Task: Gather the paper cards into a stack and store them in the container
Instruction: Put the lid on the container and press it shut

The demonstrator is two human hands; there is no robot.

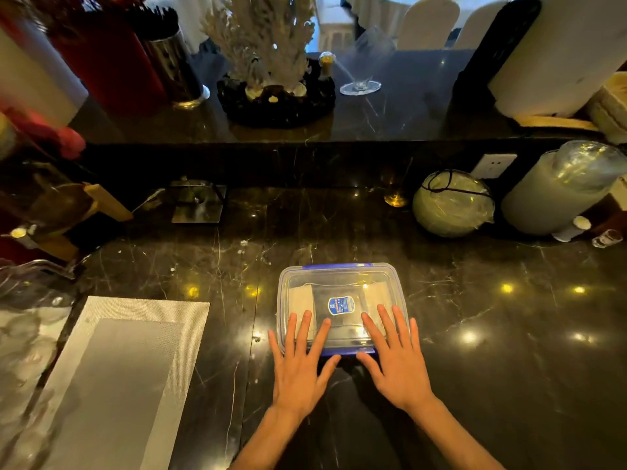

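Note:
A clear plastic container (341,276) with blue clips and a blue label on its lid sits on the dark marble counter, lid on. Pale paper cards (301,300) show through the lid inside it. My left hand (300,364) lies flat with fingers spread on the lid's near left part. On the near right part my right hand (393,361) rests the same way, fingers spread. Neither hand holds anything.
A grey woven placemat (112,378) lies at the left. Wrapped bowls (453,203) and a wrapped stack (559,188) stand at the back right. A metal stand (198,205) is behind. A raised ledge carries a coral ornament (268,56) and a glass (361,86).

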